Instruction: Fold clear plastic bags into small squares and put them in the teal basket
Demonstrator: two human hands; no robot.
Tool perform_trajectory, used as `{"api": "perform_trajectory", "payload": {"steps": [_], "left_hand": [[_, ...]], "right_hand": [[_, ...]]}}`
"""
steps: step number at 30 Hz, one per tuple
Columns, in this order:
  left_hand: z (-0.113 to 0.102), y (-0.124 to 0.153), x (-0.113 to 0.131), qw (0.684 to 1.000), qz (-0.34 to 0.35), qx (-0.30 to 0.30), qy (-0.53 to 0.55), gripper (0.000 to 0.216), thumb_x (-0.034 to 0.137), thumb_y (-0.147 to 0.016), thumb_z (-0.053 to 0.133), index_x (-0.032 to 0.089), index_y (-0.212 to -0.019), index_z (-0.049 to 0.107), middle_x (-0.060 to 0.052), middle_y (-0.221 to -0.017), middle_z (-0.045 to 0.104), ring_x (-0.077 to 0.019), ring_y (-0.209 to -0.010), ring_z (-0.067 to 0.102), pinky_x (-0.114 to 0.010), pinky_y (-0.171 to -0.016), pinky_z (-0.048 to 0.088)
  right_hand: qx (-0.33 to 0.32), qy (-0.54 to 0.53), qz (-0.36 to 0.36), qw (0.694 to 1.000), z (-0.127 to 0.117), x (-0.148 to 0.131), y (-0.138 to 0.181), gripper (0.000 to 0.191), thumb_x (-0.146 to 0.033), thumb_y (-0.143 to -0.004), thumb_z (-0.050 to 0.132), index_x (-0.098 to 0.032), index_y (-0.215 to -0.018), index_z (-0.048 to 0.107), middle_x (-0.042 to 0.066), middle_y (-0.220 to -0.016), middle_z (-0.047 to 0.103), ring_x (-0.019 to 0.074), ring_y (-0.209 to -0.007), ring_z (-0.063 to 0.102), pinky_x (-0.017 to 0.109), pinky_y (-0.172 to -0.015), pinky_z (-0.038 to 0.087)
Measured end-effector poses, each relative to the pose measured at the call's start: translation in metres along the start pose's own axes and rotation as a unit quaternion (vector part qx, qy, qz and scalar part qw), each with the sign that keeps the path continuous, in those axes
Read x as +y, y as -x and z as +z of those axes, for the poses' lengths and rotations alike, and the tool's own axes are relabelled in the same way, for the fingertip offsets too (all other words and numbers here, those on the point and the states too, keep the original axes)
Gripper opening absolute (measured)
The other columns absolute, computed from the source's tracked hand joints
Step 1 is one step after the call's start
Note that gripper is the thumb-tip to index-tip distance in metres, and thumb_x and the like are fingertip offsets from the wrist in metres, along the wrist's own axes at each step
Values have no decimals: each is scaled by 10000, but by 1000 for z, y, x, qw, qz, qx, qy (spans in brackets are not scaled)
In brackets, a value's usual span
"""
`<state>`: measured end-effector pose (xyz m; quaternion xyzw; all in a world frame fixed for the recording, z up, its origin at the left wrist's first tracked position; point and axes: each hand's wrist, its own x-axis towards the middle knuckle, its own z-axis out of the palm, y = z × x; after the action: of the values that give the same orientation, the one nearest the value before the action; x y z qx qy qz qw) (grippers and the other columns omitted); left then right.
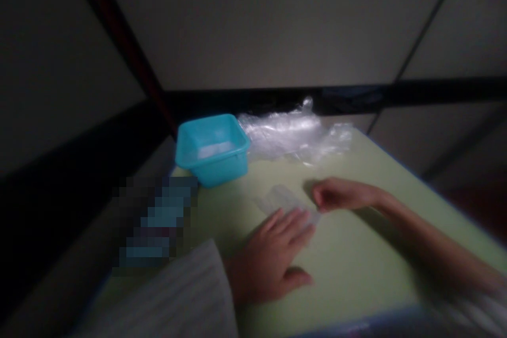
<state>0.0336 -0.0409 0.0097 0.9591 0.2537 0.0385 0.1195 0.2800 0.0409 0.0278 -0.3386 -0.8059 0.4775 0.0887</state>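
My left hand [273, 253] lies palm down with its fingers stretched out, the fingertips resting on a small, thin, translucent sheet [279, 198] that looks like a flat plastic bag. Beside the sheet's right end is my right hand [335, 194], its fingers curled closed. Whether it pinches the sheet's corner or anything else is hidden by the curl and the blur. Farther back on the table stands a turquoise plastic basin [224, 166] with something whitish and flat inside. A crumpled heap of clear plastic film [285, 132] lies right of the basin.
All of this sits on a pale yellow-green table [356, 269] with a bluish edge. A pixelated patch [162, 222] covers something at the left edge. Behind the table rises a grey panelled wall [277, 26] with a dark horizontal band. The light is dim.
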Motion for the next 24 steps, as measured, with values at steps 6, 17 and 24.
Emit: {"api": "perform_trajectory", "payload": {"steps": [6, 17, 24], "left_hand": [[1, 1, -1, 1000, 9, 20, 4, 727, 538, -837, 492, 180, -1419, 241, -88, -1517, 165, -251, -1396, 109, -447, -1132, 105], [3, 0, -2, 999, 23, 44, 0, 728, 568, -837, 470, 184, -1415, 248, -93, -1515, 175, -257, -1392, 129, -440, -1129, 114], [1, -1, -3, 999, 24, 28, 5, 746, 610, -825, 451, 202, -1417, 253, -108, -1516, 154, -278, -1393, 116, -470, -1119, 113]], "right_hand": [[-2, -9, 2, 1000, 0, -2, 1, 211, -325, -744, 626, -147, -689, 527, -15, -680, 509, 103, -604, 450, 255, -599, 402], [-1, -1, 8, 1000, 1, -2, 0, 198, -321, -740, 615, -147, -697, 533, -10, -676, 511, 104, -589, 451, 257, -591, 404], [-4, 23, -6, 1000, -1, -3, 1, 197, -319, -750, 622, -145, -709, 539, -8, -677, 522, 104, -599, 453, 249, -588, 397]]}}
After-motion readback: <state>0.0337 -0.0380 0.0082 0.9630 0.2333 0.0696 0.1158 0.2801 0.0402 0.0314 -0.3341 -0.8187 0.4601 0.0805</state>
